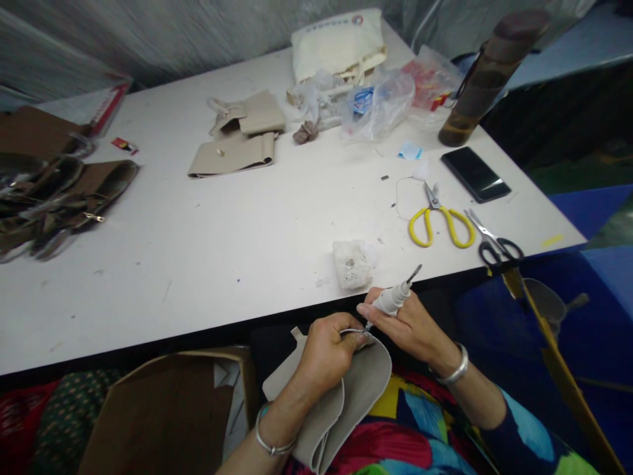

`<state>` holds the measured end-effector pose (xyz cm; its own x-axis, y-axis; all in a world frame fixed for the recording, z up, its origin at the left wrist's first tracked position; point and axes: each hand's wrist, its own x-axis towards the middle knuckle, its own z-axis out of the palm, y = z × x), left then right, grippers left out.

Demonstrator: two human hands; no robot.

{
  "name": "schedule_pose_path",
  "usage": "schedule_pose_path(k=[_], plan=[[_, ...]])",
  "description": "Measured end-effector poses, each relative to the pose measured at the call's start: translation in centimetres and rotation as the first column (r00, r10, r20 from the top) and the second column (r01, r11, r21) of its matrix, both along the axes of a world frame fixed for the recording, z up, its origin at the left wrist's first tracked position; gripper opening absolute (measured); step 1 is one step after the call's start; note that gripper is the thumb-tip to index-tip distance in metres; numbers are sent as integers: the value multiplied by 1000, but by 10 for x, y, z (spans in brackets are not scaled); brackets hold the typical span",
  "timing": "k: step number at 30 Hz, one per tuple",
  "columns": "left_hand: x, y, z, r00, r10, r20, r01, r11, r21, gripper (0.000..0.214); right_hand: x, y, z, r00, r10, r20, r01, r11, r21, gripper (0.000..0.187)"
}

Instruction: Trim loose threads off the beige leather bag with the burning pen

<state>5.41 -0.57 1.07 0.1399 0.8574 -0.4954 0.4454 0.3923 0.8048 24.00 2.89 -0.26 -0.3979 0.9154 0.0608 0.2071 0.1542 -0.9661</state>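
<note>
My left hand [324, 349] is closed on the edge of a beige leather bag piece [363, 382], folded over and resting above my lap. Between thumb and fingers, my right hand [405, 323] grips a small white bottle-like tool [391, 300]. One end of it, a thin dark tip, points up and away over the table edge. Its other, narrow end reaches down to the bag piece's edge beside my left fingertips; whether it touches is hard to tell. Just beyond my hands, a whitish block [352, 265] sits near the table's front edge.
Yellow-handled scissors [442, 221], black-handled scissors [497, 245], a phone [475, 173] and a tall bottle [477, 92] stand or lie at right. Beige bag pieces [235, 155] lie farther back. Brown bags [64, 198] are piled at left. Below the table is a cardboard box [163, 409].
</note>
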Motion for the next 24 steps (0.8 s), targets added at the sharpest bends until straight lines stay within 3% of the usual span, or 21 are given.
schedule_pose_path(k=[3, 6, 8, 15, 24], plan=[[-3, 2, 0, 998, 58, 20, -58, 998, -32, 11, -3, -1, -4, 977, -189, -102, 186, 982, -38, 33], [-9, 5, 1, 988, 143, 55, -139, 988, -64, 12, -4, 1, -5, 883, -434, -179, 440, 898, -11, 27], [-13, 6, 1, 978, 189, 87, -183, 981, -71, 14, -4, 4, -5, 843, -503, -190, 517, 856, 28, 23], [-19, 8, 2, 948, 293, 128, -283, 955, -87, 18, -3, 9, -6, 867, -472, -157, 489, 868, 86, 22], [-19, 11, 10, 941, 311, 134, -300, 949, -94, 19, -7, 13, -5, 908, -406, -103, 418, 896, 148, 21]])
